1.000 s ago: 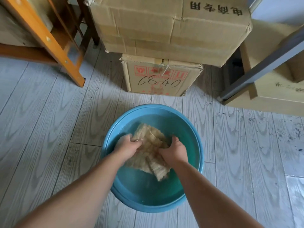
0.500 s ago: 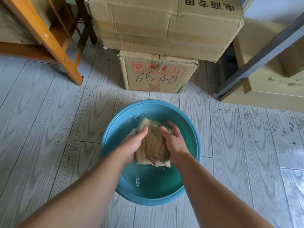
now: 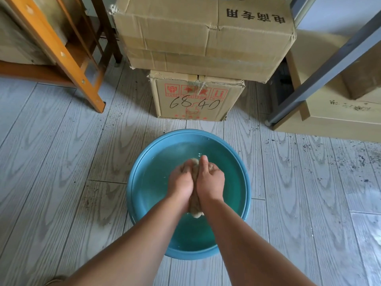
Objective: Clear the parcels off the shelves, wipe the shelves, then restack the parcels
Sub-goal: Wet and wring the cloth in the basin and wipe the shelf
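Note:
A blue basin (image 3: pixel 136 195) holding water stands on the grey plank floor in front of me. Over it, my left hand (image 3: pixel 181 182) and my right hand (image 3: pixel 210 181) press together and grip a wet beige cloth (image 3: pixel 195 209), bunched into a narrow roll between the palms. Only its two ends show, one above the thumbs and one hanging below the wrists. Behind the basin, a large cardboard parcel (image 3: pixel 204 36) sits stacked on a smaller parcel (image 3: pixel 195 98) marked 68 40.
An orange wooden frame (image 3: pixel 55 52) stands at the back left. A grey metal shelf post (image 3: pixel 325 69) slants at the right, with pale boards (image 3: pixel 338 118) and another box behind it. Dark specks dot the floor at the right.
The cloth was spread open between my hands in the basin. Both hands have since gathered it and closed together, squeezing it into a tight roll above the water.

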Motion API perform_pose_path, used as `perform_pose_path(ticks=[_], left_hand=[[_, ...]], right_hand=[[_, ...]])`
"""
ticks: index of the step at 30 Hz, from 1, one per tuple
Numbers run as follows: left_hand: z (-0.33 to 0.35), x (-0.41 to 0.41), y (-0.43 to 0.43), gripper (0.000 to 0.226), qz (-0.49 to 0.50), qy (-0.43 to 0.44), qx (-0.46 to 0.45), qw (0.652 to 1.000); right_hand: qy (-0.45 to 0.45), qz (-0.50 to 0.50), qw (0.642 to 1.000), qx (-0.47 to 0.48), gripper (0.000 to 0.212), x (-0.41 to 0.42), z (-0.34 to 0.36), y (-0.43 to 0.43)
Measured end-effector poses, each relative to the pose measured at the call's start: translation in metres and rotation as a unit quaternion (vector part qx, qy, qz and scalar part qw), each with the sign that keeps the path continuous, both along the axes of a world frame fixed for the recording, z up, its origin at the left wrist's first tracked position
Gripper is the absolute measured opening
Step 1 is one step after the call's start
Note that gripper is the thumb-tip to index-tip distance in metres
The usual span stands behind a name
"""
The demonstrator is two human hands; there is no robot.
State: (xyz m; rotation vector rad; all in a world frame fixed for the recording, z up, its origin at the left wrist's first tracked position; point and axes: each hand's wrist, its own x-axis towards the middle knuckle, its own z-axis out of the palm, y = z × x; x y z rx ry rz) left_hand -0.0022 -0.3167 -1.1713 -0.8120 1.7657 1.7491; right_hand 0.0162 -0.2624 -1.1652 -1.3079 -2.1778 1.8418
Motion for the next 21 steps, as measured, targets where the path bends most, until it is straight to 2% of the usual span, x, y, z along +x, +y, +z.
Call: perform_pose_path(ticks=[5, 8, 9, 12, 15, 17, 18, 19, 20, 21], left_hand=[[-0.002, 0.001, -0.006, 0.03, -0.077, 0.089, -0.124, 0.985], [0.001, -0.004, -0.011, 0.035, -0.095, 0.1, -0.105, 0.985], [0.002, -0.007, -0.013, 0.034, -0.109, 0.1, -0.094, 0.985], [0.001, -0.014, -0.03, 0.024, -0.154, 0.048, -0.094, 0.982], [-0.003, -0.014, -0.049, 0.04, -0.172, -0.032, -0.066, 0.982], [-0.007, -0.013, -0.056, 0.047, -0.195, -0.038, -0.119, 0.973], [-0.01, -0.012, -0.058, 0.04, -0.205, -0.02, -0.171, 0.964], [-0.011, -0.011, -0.061, 0.019, -0.217, 0.0, -0.223, 0.95], [-0.01, -0.01, -0.064, 0.01, -0.228, 0.019, -0.264, 0.937], [-0.014, -0.009, -0.066, 0.023, -0.227, 0.034, -0.291, 0.929]], right_hand=[[-0.066, 0.015, 0.996, -0.057, 0.041, -0.006, -0.001, 0.002], [-0.111, 0.041, 0.988, -0.101, 0.038, -0.016, 0.005, 0.007], [-0.108, 0.062, 0.99, -0.073, 0.038, -0.018, 0.007, 0.01], [-0.081, 0.172, 0.975, 0.111, 0.037, -0.019, 0.006, 0.026], [-0.091, 0.292, 0.933, 0.189, 0.043, -0.01, -0.003, 0.039], [-0.125, 0.347, 0.898, 0.24, 0.055, -0.001, -0.01, 0.04], [-0.148, 0.372, 0.876, 0.271, 0.058, 0.003, -0.014, 0.039], [-0.171, 0.386, 0.858, 0.293, 0.06, 0.007, -0.016, 0.037], [-0.192, 0.387, 0.852, 0.296, 0.058, 0.009, -0.02, 0.036], [-0.208, 0.376, 0.858, 0.283, 0.055, 0.011, -0.023, 0.034]])
